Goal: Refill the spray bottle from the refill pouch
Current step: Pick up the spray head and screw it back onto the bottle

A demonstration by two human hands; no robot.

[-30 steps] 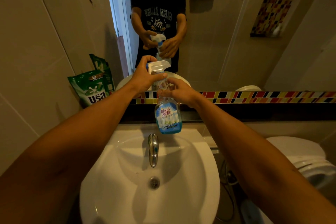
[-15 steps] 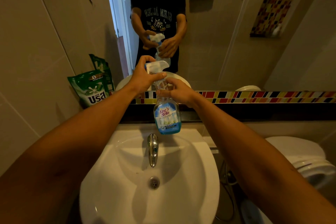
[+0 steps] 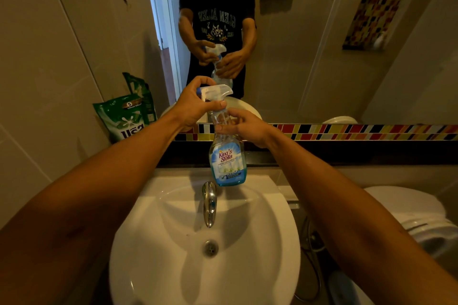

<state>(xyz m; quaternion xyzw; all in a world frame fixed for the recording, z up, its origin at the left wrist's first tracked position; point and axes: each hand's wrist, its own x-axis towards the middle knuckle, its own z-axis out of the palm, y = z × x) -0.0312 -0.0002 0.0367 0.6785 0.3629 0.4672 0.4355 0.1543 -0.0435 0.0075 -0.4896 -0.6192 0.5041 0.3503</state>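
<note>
A clear spray bottle (image 3: 227, 163) with a blue label hangs upright above the back rim of the white sink (image 3: 267, 242). My left hand (image 3: 195, 104) wraps around its white trigger head (image 3: 216, 91) at the collar. My right hand (image 3: 244, 126) grips the bottle's clear neck just below. A little blue liquid shows at the bottom of the bottle. The green refill pouch (image 3: 125, 116) stands on the ledge at the left, leaning against the wall by the mirror, apart from both hands.
A chrome tap (image 3: 209, 203) juts over the basin right under the bottle, with the drain (image 3: 210, 247) below. A toilet (image 3: 418, 220) sits at the right. The mirror (image 3: 297, 44) and a multicoloured tile strip (image 3: 347, 131) run behind the dark ledge.
The bottle has shifted slightly left and down. My left hand has turned a little around the trigger head while the right keeps its grip on the neck.
</note>
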